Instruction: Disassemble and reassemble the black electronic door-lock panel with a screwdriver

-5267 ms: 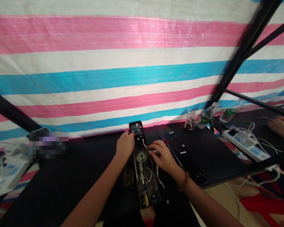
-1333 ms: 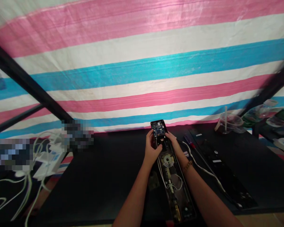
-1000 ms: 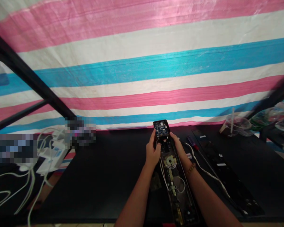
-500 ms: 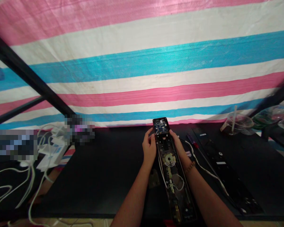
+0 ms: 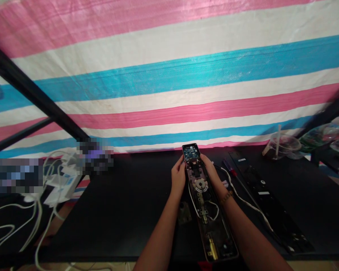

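Note:
A long, open smart door lock panel (image 5: 211, 205) lies lengthwise between my forearms, its inside facing up. A blue circuit board (image 5: 191, 152) sits in its far end, with a round metal part and a brass cylinder (image 5: 213, 248) nearer to me. White wires run along its middle. My left hand (image 5: 178, 175) grips the far left edge and my right hand (image 5: 208, 165) the far right edge, with the fingers of both curled round the housing and partly hidden. Left of the panel is a small dark plate (image 5: 184, 213).
On the right lie a screwdriver (image 5: 229, 168), a white cable (image 5: 248, 205) and a long black cover plate (image 5: 271, 205). A plastic cup (image 5: 284, 145) with a straw stands behind them. White cables (image 5: 35, 222) hang at the left, and a striped sheet (image 5: 169, 75) closes off the back.
The far end of the lock panel has dropped slightly, and its near end shows more fully. Both hands keep hold of its sides.

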Demonstrator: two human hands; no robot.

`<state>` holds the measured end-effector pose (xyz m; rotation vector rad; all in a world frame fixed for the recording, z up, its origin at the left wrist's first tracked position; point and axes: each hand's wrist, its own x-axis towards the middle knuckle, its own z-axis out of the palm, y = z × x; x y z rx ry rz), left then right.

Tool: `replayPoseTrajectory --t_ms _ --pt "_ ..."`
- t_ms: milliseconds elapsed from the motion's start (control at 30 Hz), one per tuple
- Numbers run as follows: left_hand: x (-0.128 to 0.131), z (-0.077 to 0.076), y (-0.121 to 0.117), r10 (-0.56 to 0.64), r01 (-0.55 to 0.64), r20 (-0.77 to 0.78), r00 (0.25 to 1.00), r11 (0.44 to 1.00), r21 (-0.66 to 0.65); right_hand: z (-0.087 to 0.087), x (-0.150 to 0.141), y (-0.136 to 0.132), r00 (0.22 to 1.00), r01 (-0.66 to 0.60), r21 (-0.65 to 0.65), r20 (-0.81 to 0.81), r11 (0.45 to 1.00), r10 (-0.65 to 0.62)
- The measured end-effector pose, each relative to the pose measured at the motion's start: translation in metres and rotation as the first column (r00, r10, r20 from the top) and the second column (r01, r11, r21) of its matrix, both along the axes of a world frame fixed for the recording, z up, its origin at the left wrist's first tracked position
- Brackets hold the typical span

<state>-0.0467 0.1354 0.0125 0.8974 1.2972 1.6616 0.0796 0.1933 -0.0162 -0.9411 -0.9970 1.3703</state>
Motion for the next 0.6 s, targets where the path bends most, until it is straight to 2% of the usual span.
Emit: replayPoseTrajectory --t_ms 167,300,433,600 --pt "-0.0026 -0.0065 0.0023 -0.007 0.007 -0.013 1.000 1.000 -0.004 0.0021 0.0017 -0.0035 0.999 0.046 0.006 0.014 0.999 -0.047" --pt "-0.0052 -0.0076 0.0022 -0.025 0.024 -0.013 1.000 0.999 -0.029 0.0034 0.0043 -0.0031 1.000 0.015 0.019 -0.018 1.000 -0.014" --pt "-0.0047 -0.0075 0.0021 -0.003 0.004 -0.072 0.997 1.000 0.007 0.0015 0.0064 -0.0003 1.000 -0.009 0.037 0.000 0.999 0.009" --pt "-0.0040 -0.0103 0.0018 0.035 -0.037 -0.118 0.992 0.999 -0.014 0.0006 0.0069 0.0006 1.000 -0.010 0.036 0.005 0.999 0.010"
